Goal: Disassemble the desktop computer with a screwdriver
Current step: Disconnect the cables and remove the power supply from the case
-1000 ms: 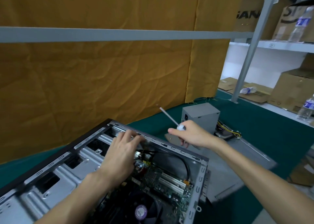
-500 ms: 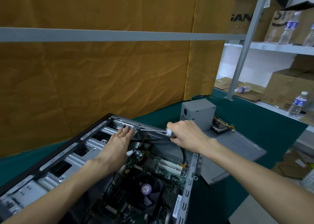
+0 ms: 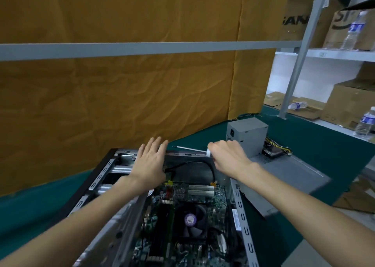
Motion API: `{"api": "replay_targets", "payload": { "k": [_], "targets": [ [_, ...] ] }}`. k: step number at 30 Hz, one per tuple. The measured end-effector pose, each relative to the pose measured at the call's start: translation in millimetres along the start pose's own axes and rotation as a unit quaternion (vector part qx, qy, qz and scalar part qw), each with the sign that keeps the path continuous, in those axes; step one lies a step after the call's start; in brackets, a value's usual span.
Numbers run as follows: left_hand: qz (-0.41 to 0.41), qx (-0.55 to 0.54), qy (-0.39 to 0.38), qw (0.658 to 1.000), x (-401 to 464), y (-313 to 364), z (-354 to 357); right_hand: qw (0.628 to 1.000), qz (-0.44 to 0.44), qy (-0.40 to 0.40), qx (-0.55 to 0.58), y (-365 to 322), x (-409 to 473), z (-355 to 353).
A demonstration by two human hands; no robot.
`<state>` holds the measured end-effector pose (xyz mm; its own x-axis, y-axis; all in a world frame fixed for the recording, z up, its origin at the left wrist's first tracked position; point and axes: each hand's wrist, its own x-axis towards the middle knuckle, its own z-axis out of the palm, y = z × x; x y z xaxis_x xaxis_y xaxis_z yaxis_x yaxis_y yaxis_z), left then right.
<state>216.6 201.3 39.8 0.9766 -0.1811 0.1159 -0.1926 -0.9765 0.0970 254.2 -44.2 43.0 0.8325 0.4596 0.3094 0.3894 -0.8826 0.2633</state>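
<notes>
Fingers of the left hand (image 3: 149,166) are straight and a bit spread, reaching over the far top edge of the open computer case (image 3: 113,222), palm down above the drive-bay side; whether the palm actually touches the metal can't be told (some motion blur there). Over on the other side, the right hand (image 3: 228,158) is curled tight round the handle of the screwdriver (image 3: 190,149), only the white collar and thin shaft showing, shaft lying nearly level and pointing left, tip just above the case's far rail, close to the left fingertips. Case lies on its side on the green table cover (image 3: 324,151), side panel off, insides facing up. Down in it: the motherboard (image 3: 194,195) w/ white expansion slots, a black CPU fan (image 3: 191,220) with a purple hub sticker, and a black cable (image 3: 203,163) arching across the bare metal floor at the far end. Beyond the right hand a grey power supply (image 3: 246,132) stands upright on a flat grey panel (image 3: 284,177), yellow & black wires spilling out just to its right. Behind it all hangs an orange-brown cloth backdrop (image 3: 121,94) crossed by a grey horizontal bar (image 3: 121,48). Far right, grey shelving (image 3: 300,60) carries cardboard boxes (image 3: 353,104) and several water bottles (image 3: 366,123), one bottle lying on its side on the lower shelf. Both forearms come in bare from the bottom corners.
</notes>
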Motion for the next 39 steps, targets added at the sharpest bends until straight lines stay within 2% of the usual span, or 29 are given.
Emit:
{"api": "replay_targets", "payload": {
  "k": [2, 4, 8, 14, 18, 20, 22, 24, 27, 30, 33, 36, 39],
  "targets": [
    [0.016, -0.017, -0.048, 0.999, 15.5, -6.7, -4.2, 1.000, 0.024, -0.010, 0.008, -5.8, -2.8, -3.3],
    [0.020, -0.025, -0.060, 0.998, 20.8, -14.0, -2.3, 0.999, 0.028, -0.022, 0.010, -10.7, -0.4, -6.4],
    [0.001, -0.012, -0.058, 0.998, 14.1, -22.1, -3.4, 1.000, 0.011, -0.028, -0.003, -17.8, 10.1, -7.1],
    [-0.113, -0.001, -0.016, 0.993, -24.8, -44.6, -4.7, 0.997, -0.067, -0.023, 0.000, -49.3, 56.2, -5.4],
    [-0.122, 0.027, -0.012, 0.992, -37.8, -56.8, -7.3, 0.999, -0.029, 0.032, -0.019, -67.5, 63.5, -3.2],
    [-0.103, 0.014, 0.035, 0.994, -38.3, -55.8, -4.0, 0.998, 0.012, 0.056, 0.006, -78.4, 52.2, -4.7],
    [-0.047, -0.007, 0.131, 0.990, -34.7, -50.9, -0.3, 0.995, 0.065, 0.035, 0.068, -84.6, 37.7, -12.8],
    [0.045, 0.000, 0.211, 0.976, -27.8, -44.9, 0.2, 0.979, 0.125, -0.050, 0.156, -84.4, 24.9, -23.8],
    [0.155, 0.061, 0.257, 0.952, -14.5, -39.9, -3.8, 0.939, 0.172, -0.163, 0.250, -78.6, 2.5, -44.0],
    [0.206, 0.074, 0.213, 0.952, -6.7, -35.5, -9.8, 0.859, 0.212, -0.242, 0.399, -70.3, -21.7, -66.4],
    [0.226, 0.059, 0.130, 0.964, 0.2, -26.9, -10.2, 0.796, 0.230, -0.216, 0.516, -57.6, -34.2, -90.9],
    [0.227, 0.040, 0.046, 0.972, 8.9, -13.3, 0.4, 0.782, 0.245, -0.129, 0.558, -47.6, -34.7, -102.6],
    [0.221, -0.051, -0.025, 0.974, 18.6, 1.9, 13.9, 0.794, 0.267, 0.003, 0.546, -50.2, -29.3, -94.5]
  ]
}}
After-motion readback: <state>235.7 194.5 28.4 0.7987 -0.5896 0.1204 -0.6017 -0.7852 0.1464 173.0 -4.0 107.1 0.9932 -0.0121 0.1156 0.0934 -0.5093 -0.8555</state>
